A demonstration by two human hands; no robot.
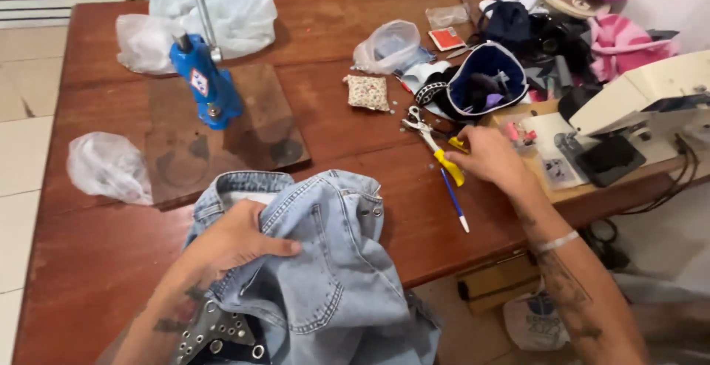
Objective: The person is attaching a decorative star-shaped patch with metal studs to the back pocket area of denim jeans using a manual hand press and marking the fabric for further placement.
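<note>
A light-blue denim garment lies bunched at the near edge of the wooden table. My left hand rests on its collar side, thumb pressed into the cloth. My right hand reaches right of the garment and closes on the yellow handle of a pair of metal pliers lying on the table. A blue pen lies just below the pliers. A black strap with metal eyelets hangs near my left forearm.
A blue hand press stands on a dark board at centre left. Plastic bags lie left and at the back. A small pincushion, a blue pouch, piled cloth and a white sewing machine crowd the right.
</note>
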